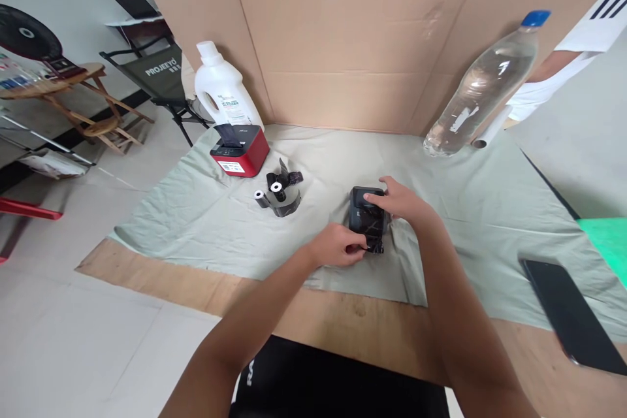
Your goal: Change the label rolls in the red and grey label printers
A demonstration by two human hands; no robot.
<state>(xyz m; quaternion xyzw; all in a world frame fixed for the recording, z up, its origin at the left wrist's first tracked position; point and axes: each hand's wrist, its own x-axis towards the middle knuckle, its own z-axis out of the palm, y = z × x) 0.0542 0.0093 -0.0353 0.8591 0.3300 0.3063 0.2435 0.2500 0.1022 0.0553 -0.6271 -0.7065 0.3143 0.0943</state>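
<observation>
A small black box-like device (366, 215) lies on the pale green cloth (206, 228) in the middle of the table. My right hand (402, 202) rests on its top right side, fingers curled over it with the index finger on its upper face. My left hand (337, 245) pinches a shiny black strip (376, 245) at the device's near edge. To the left lie small rolls with white cores and loose black ribbon (281, 194). A red and black label printer (240, 151) stands further back left.
A white jug (224, 88) stands behind the printer. A clear bottle with a blue cap (482, 88) leans on the cardboard wall (367, 46). A dark phone (571, 315) lies at the right front. Another person's arm (558, 62) shows at the far right. A folding chair stands at left.
</observation>
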